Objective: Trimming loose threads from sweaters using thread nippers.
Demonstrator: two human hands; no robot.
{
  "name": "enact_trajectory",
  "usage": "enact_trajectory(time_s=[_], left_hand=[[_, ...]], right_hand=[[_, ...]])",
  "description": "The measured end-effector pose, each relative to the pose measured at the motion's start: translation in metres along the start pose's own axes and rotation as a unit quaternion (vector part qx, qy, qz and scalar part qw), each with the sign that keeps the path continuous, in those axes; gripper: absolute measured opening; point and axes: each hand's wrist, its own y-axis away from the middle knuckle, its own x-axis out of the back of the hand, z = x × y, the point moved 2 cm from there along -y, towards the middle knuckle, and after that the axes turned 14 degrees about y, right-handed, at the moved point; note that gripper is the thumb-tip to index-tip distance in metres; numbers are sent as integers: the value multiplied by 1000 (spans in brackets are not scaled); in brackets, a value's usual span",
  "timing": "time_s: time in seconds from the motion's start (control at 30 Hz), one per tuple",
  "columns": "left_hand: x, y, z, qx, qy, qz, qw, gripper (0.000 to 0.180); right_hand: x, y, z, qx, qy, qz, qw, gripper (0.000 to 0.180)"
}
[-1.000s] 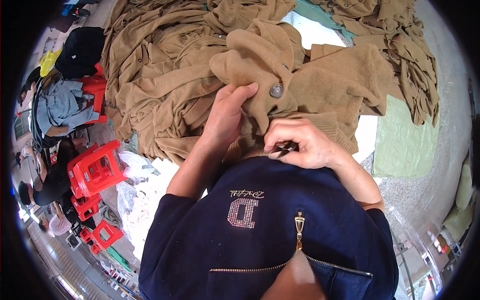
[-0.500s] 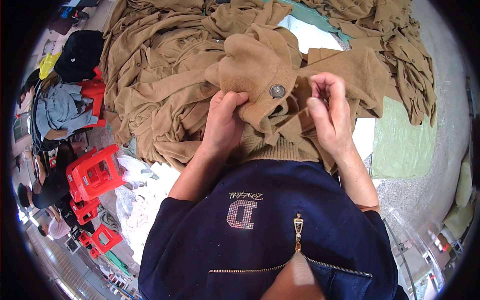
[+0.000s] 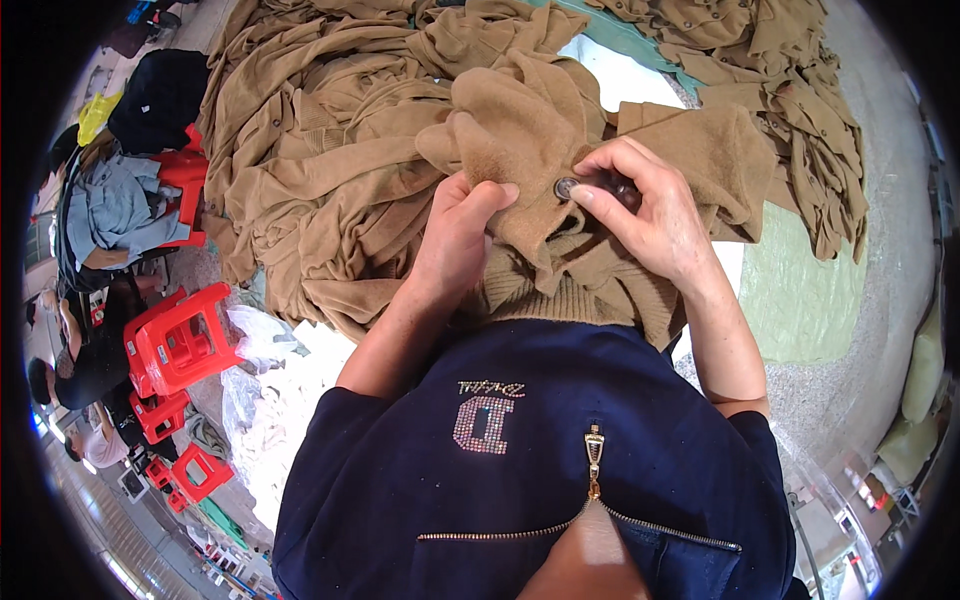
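A brown knitted cardigan (image 3: 525, 130) lies bunched across my lap, its ribbed hem (image 3: 555, 307) against my dark blue top. My left hand (image 3: 462, 225) is closed on a fold of it, thumb on top. A dark round button (image 3: 565, 188) sits near the edge of the fabric. My right hand (image 3: 640, 205) pinches at this button, thumb and forefinger at its right side. The curled fingers of that hand partly cover the button and the cloth behind it.
A large heap of brown knitwear (image 3: 330, 130) spreads ahead and to the left, with more buttoned garments (image 3: 800, 130) at the far right. Red plastic stools (image 3: 180, 340) stand at the left, one bearing grey-blue clothes (image 3: 115, 210). A pale green sheet (image 3: 805, 295) lies on the right.
My right hand has moved left and down from beside the cardigan to its button, and now pinches there. My left hand keeps its hold, shifted slightly right.
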Motion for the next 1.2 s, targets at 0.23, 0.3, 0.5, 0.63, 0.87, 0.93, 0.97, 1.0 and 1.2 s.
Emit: enact_trajectory(time_s=[0.23, 0.3, 0.5, 0.63, 0.87, 0.93, 0.97, 1.0, 1.2], left_hand=[[-3, -30, 19, -14, -37, 6, 999, 31], [10, -54, 24, -9, -27, -36, 999, 32], [13, -43, 12, 32, -244, -93, 965, 57], [1, -3, 7, -149, -570, -132, 797, 63], [13, 7, -16, -271, -717, -127, 629, 30], [15, 10, -3, -260, -625, -92, 730, 20], [14, 11, 5, -228, -571, -73, 785, 17], [9, 12, 14, -195, -500, -76, 841, 12], [-7, 19, 46, -90, -266, -90, 956, 7]], right_hand=[[-3, 2, 25, -39, -101, 106, 989, 26], [1, 11, 25, 2, -45, 35, 998, 33], [12, 41, 50, -149, -157, -58, 975, 39], [19, 55, 57, -171, -208, -43, 962, 45], [20, 71, 66, -200, -331, -25, 922, 31], [20, 73, 71, -168, -294, 12, 941, 23], [19, 72, 71, -159, -259, 41, 952, 19], [20, 73, 70, -161, -256, 46, 952, 19], [14, 57, 52, -194, -164, 18, 967, 13]])
